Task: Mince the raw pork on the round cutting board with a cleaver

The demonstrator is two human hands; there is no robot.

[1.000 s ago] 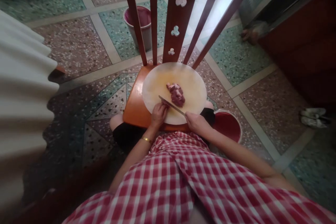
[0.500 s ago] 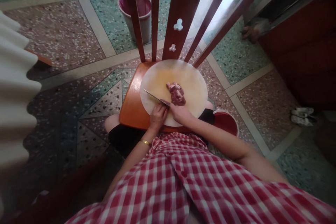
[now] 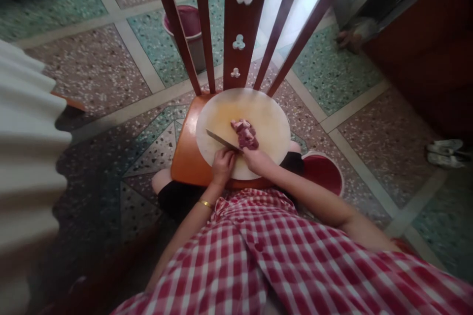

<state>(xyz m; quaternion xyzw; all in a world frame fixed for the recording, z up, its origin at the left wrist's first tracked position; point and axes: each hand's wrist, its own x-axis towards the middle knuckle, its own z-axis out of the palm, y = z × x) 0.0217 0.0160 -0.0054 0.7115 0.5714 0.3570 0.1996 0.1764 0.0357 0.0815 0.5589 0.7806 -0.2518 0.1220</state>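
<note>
A round white cutting board (image 3: 273, 123) rests on the wooden seat of a chair (image 3: 185, 157) in front of me. Pieces of raw red meat (image 3: 247, 134) lie near its middle. My right hand (image 3: 257, 161) is closed around the handle of a knife (image 3: 221, 140), whose blade points to the upper left across the board. Just below the blade, at the board's near edge, my left hand (image 3: 223, 165) has its fingers curled together. Whatever those fingers press on or hold is hidden beneath them and the knife.
The chair's slatted back (image 3: 240, 19) rises beyond the board. Behind it stands a grey bin (image 3: 195, 51) with a red lining. A red basin (image 3: 323, 174) is on the floor at my right. White pleated cloth (image 3: 29, 133) hangs at left; shoes (image 3: 445, 152) lie far right.
The knife has tilted so more of its blade's flat side shows. Both hands stay at nearly the same place on the board. The whole view has shifted slightly.
</note>
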